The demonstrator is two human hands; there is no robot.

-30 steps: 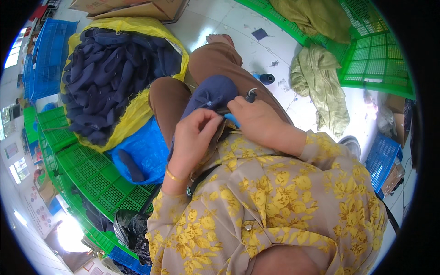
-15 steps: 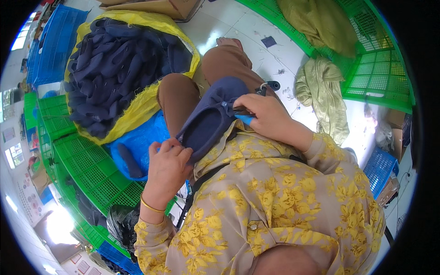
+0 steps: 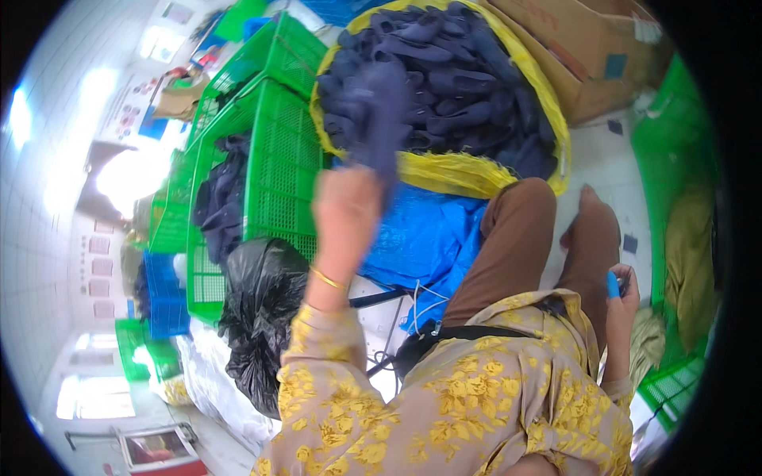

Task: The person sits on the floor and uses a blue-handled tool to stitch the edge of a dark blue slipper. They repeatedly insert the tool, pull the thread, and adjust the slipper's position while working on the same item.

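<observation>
A dark blue fabric shoe point(image 3: 384, 119), smeared by motion, is gripped in my left hand point(image 3: 346, 208). It hangs over the near left edge of a yellow woven sack point(image 3: 452, 173) heaped with similar dark blue shoes point(image 3: 468, 83). Off to the right, beside my right knee, my right hand point(image 3: 625, 292) is closed, with a blue covering on one finger. Something small and dark shows between its fingers, too little of it to name.
Green mesh crates point(image 3: 282, 166) stand at left, one holding dark blue pieces. A black plastic bag point(image 3: 262, 305) leans near my left forearm. Blue sheeting point(image 3: 425, 230) lies below the sack. A cardboard box point(image 3: 583, 55) stands far right; another green crate point(image 3: 671, 397) is at right.
My left hand has carried the shoe from my lap toward the sack. My right hand has let go of the shoe and moved aside. The view has turned left.
</observation>
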